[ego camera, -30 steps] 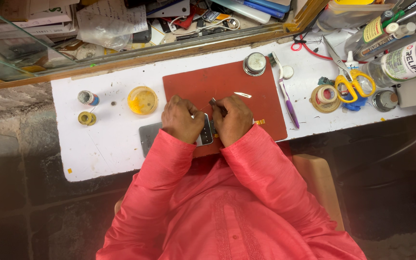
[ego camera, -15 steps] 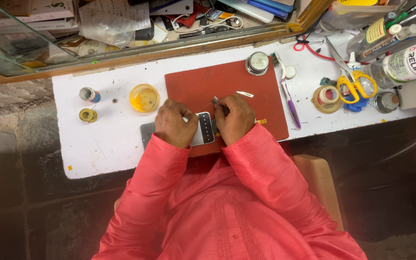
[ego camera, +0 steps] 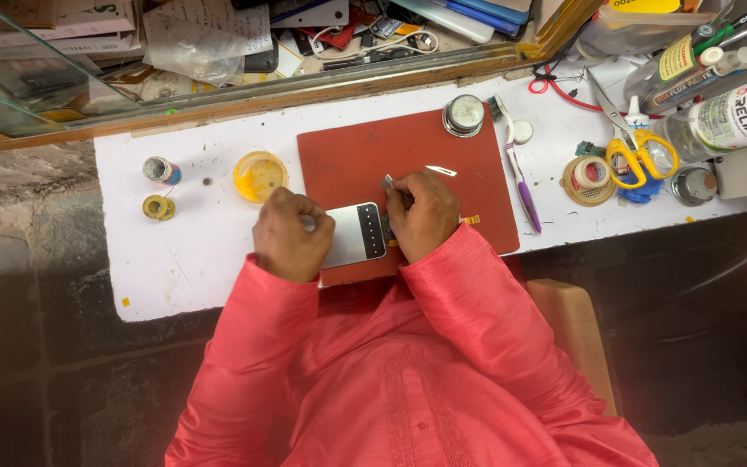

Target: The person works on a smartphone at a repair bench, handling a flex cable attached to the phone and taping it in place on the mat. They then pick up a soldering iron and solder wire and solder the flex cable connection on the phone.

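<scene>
Your white bench carries red mat at centre. Left of mat: yellow dish, small tape roll, little tin. Right of mat: purple toothbrush, tape ring, yellow scissors, bottles at far edge.

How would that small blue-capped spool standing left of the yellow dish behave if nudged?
The spool stands on end on the white tabletop, so it may tip. Its round sides suggest it would then roll. It looks small and probably light.
</scene>
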